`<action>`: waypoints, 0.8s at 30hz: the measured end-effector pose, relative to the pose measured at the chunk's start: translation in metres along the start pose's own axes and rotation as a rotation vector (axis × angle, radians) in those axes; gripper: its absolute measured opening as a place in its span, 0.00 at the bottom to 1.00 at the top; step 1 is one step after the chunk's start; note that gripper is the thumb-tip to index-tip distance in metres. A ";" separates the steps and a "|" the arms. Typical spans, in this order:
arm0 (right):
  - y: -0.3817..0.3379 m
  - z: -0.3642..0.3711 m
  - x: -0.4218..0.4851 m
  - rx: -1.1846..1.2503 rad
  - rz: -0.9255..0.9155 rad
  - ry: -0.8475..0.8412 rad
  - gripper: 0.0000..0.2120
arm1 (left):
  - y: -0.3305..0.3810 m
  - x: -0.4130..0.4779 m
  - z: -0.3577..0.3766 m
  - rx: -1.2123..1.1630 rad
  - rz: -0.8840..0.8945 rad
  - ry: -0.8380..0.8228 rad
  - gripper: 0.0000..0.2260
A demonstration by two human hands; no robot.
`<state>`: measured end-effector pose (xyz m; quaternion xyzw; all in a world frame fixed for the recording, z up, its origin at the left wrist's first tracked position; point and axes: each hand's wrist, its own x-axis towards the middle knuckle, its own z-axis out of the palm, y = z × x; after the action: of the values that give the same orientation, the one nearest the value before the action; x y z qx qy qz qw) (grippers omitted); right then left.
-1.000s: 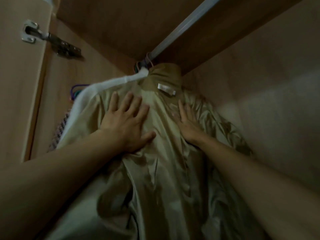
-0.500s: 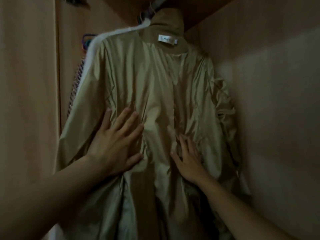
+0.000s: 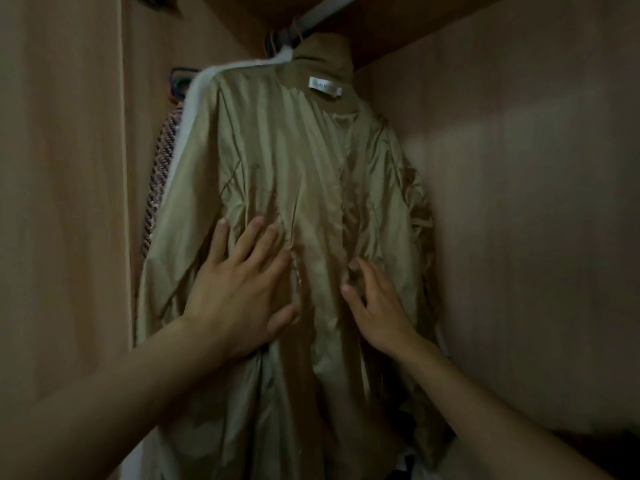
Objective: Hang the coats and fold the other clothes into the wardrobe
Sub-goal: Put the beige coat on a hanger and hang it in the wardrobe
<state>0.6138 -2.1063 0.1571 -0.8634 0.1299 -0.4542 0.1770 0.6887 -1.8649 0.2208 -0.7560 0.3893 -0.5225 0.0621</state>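
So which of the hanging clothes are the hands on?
The shiny olive coat in front, with the white label. The left hand and right hand rest on it; the white garment and tweed one hang behind.

"What sort of place is it?"

"The inside of a clothes wardrobe (image 3: 519,220), the kind found in a home. Pale wood-grain panels close it in on both sides and above."

"What else shows it?"

"A metal rail (image 3: 315,15) runs under the top board. A shiny olive coat (image 3: 277,161) hangs there, with a white garment (image 3: 197,95), a woven one (image 3: 161,174) and coloured hangers (image 3: 178,83) beside it."
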 end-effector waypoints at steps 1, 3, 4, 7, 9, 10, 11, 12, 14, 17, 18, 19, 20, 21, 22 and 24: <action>-0.005 -0.003 -0.006 -0.024 0.001 0.014 0.34 | -0.001 -0.004 0.000 -0.033 -0.002 0.014 0.40; -0.018 -0.011 -0.020 -0.077 0.018 0.031 0.35 | -0.003 -0.014 0.003 -0.098 0.003 0.027 0.39; -0.025 -0.015 -0.029 -0.104 0.030 0.039 0.36 | -0.004 -0.019 0.005 -0.125 0.014 0.030 0.39; -0.049 -0.028 -0.062 -0.183 0.053 0.081 0.34 | -0.003 -0.036 0.011 -0.230 0.049 0.065 0.39; -0.066 -0.038 -0.087 -0.235 0.096 0.103 0.33 | -0.001 -0.047 0.012 -0.325 0.061 0.094 0.38; -0.075 -0.043 -0.100 -0.251 0.124 0.107 0.33 | 0.001 -0.053 0.011 -0.373 0.059 0.104 0.37; -0.085 -0.048 -0.113 -0.266 0.152 0.106 0.34 | 0.003 -0.059 0.010 -0.424 0.058 0.109 0.37; -0.095 -0.054 -0.129 -0.283 0.180 0.101 0.34 | 0.006 -0.066 0.006 -0.475 0.057 0.110 0.37; -0.114 -0.064 -0.158 -0.331 0.231 0.073 0.34 | 0.010 -0.077 -0.001 -0.576 0.048 0.096 0.37; -0.139 -0.079 -0.194 -0.433 0.299 0.033 0.37 | 0.017 -0.088 -0.014 -0.683 0.066 0.053 0.35; -0.147 -0.084 -0.204 -0.464 0.310 0.030 0.39 | 0.019 -0.090 -0.018 -0.723 0.070 0.050 0.35; -0.155 -0.090 -0.215 -0.496 0.319 0.035 0.39 | 0.021 -0.094 -0.023 -0.763 0.077 0.048 0.34; -0.163 -0.097 -0.227 -0.534 0.326 0.043 0.39 | 0.023 -0.098 -0.029 -0.799 0.086 0.048 0.34; -0.170 -0.103 -0.238 -0.568 0.332 0.049 0.38 | 0.025 -0.103 -0.035 -0.825 0.093 0.053 0.34; -0.177 -0.109 -0.249 -0.597 0.342 0.049 0.36 | 0.028 -0.109 -0.041 -0.848 0.100 0.063 0.34; -0.191 -0.120 -0.270 -0.637 0.377 0.037 0.34 | 0.033 -0.122 -0.052 -0.895 0.120 0.076 0.33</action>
<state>0.3771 -1.8525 0.1020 -0.8277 0.4248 -0.3660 -0.0224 0.6093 -1.7914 0.1375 -0.6648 0.6218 -0.3259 -0.2552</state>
